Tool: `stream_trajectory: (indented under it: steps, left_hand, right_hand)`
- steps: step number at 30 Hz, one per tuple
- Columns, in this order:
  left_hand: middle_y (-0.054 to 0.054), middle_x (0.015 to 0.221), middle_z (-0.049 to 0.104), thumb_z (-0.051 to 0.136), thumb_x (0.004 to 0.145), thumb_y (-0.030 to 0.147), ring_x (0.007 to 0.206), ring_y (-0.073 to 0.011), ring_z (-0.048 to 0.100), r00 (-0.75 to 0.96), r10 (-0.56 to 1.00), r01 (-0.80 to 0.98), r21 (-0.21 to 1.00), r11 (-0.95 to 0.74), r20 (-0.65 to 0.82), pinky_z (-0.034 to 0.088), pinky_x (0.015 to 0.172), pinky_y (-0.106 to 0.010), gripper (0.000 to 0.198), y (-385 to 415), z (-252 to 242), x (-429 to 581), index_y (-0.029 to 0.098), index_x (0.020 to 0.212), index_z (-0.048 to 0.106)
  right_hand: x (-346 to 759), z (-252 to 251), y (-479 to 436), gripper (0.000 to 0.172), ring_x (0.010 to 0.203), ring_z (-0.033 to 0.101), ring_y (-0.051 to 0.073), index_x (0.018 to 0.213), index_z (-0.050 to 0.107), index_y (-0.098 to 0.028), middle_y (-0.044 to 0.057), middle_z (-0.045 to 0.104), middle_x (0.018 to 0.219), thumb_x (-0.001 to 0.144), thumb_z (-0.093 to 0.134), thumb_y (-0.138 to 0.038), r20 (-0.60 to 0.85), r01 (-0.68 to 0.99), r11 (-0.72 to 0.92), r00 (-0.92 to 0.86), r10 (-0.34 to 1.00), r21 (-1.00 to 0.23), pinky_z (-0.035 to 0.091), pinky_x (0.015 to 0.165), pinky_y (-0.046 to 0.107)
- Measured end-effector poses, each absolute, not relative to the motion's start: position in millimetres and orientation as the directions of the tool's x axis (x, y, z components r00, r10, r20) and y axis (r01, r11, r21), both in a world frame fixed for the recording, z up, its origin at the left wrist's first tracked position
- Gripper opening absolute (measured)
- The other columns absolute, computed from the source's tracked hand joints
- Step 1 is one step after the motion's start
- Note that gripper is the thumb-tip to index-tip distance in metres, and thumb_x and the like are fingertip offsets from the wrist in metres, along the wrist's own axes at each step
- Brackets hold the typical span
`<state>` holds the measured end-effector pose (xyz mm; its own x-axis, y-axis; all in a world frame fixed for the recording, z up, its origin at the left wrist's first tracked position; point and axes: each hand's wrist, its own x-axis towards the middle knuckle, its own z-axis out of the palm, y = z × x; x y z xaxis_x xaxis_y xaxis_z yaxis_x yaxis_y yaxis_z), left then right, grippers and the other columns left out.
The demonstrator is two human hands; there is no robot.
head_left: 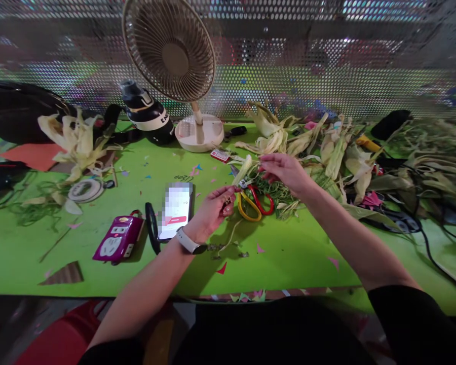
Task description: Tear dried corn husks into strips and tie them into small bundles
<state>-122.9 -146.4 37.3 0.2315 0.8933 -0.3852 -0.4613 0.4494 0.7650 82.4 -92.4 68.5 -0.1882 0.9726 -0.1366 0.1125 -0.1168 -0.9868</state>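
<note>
My left hand [214, 209] is over the green table [296, 253], its fingers pinched on the lower end of a pale corn husk strip [242, 170]. My right hand [285, 171] pinches the same strip near its upper end. Just under both hands lie two pairs of scissors, one with yellow handles [248, 208] and one with red handles [264, 200], resting on green husk shreds. A white watch is on my left wrist.
A phone [177, 209] and a purple power strip [117, 243] lie left of my hands. A desk fan [173, 56] and a black-and-white bottle [148, 111] stand at the back. Heaps of corn husks [327, 147] cover the right side; another bunch [78, 142] lies left. Cables run at right.
</note>
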Motion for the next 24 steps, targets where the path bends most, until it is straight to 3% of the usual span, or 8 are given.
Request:
stream_trajectory:
  steps: [4, 8, 11, 14, 18, 21, 24]
  left_hand:
    - [0.004, 0.054, 0.049, 0.067, 0.073, 0.014, 0.036, 0.0002, 0.034, 0.224, 0.888, -0.45, 0.766, 0.46, -0.402, 0.021, 0.033, -0.012, 0.008, -146, 32, -114, 0.008, 0.079, 0.067]
    - [0.005, 0.053, 0.048, 0.07, 0.071, 0.016, 0.037, -0.0003, 0.036, 0.218, 0.89, -0.453, 0.766, 0.456, -0.4, 0.024, 0.034, -0.012, 0.011, -149, 33, -112, 0.009, 0.078, 0.067]
    - [0.005, 0.053, 0.048, 0.072, 0.069, 0.016, 0.037, 0.0, 0.035, 0.216, 0.893, -0.468, 0.761, 0.449, -0.394, 0.025, 0.035, -0.012, 0.011, -149, 35, -111, 0.009, 0.076, 0.067]
    - [0.005, 0.053, 0.048, 0.073, 0.067, 0.016, 0.037, 0.0, 0.035, 0.227, 0.894, -0.48, 0.755, 0.448, -0.386, 0.025, 0.035, -0.012, 0.013, -149, 36, -110, 0.009, 0.075, 0.066]
    - [0.005, 0.053, 0.048, 0.074, 0.067, 0.018, 0.038, -0.0001, 0.035, 0.223, 0.898, -0.475, 0.762, 0.44, -0.38, 0.026, 0.035, -0.012, 0.014, -149, 35, -109, 0.009, 0.075, 0.066]
    - [0.005, 0.055, 0.049, 0.074, 0.066, 0.019, 0.039, -0.0002, 0.035, 0.202, 0.905, -0.476, 0.77, 0.425, -0.375, 0.025, 0.035, -0.012, 0.017, -148, 34, -108, 0.009, 0.077, 0.066]
    - [0.005, 0.055, 0.049, 0.076, 0.064, 0.019, 0.039, -0.0003, 0.035, 0.189, 0.907, -0.49, 0.765, 0.419, -0.377, 0.024, 0.035, -0.012, 0.02, -148, 34, -107, 0.009, 0.079, 0.067]
  right_hand:
    - [120, 69, -132, 0.018, 0.06, 0.058, 0.013, 0.086, 0.069, -0.016, 0.004, 0.068, 0.074, 0.082, 0.061, -0.033, -0.025, 0.522, 0.12, -0.262, 0.965, -0.844, 0.049, 0.055, 0.028]
    - [142, 56, -155, 0.019, 0.085, 0.063, 0.019, 0.091, 0.069, -0.018, 0.007, 0.07, 0.095, 0.087, 0.055, -0.03, 0.097, 0.712, 0.31, -0.324, 0.941, -0.63, 0.05, 0.074, 0.035]
    - [148, 46, -164, 0.023, 0.077, 0.065, 0.018, 0.093, 0.069, -0.019, 0.006, 0.072, 0.089, 0.091, 0.048, -0.03, -0.04, 0.805, 0.285, -0.356, 0.934, -0.52, 0.049, 0.069, 0.032]
    - [153, 45, -173, 0.03, 0.062, 0.063, 0.016, 0.082, 0.068, -0.019, 0.004, 0.07, 0.074, 0.093, 0.043, -0.032, -0.236, 0.841, 0.302, -0.438, 0.867, -0.449, 0.045, 0.059, 0.028]
    - [155, 52, -177, 0.036, 0.054, 0.059, 0.014, 0.068, 0.065, -0.018, 0.002, 0.067, 0.064, 0.092, 0.044, -0.034, -0.285, 0.834, 0.321, -0.473, 0.834, -0.448, 0.043, 0.055, 0.026]
    - [154, 58, -169, 0.031, 0.05, 0.057, 0.012, 0.079, 0.065, -0.017, 0.003, 0.067, 0.068, 0.092, 0.044, -0.034, -0.135, 0.828, 0.237, -0.348, 0.928, -0.509, 0.044, 0.053, 0.026]
    - [151, 59, -160, 0.023, 0.066, 0.062, 0.015, 0.089, 0.066, -0.017, 0.006, 0.07, 0.084, 0.091, 0.047, -0.03, 0.137, 0.807, 0.301, -0.27, 0.953, -0.508, 0.048, 0.061, 0.029]
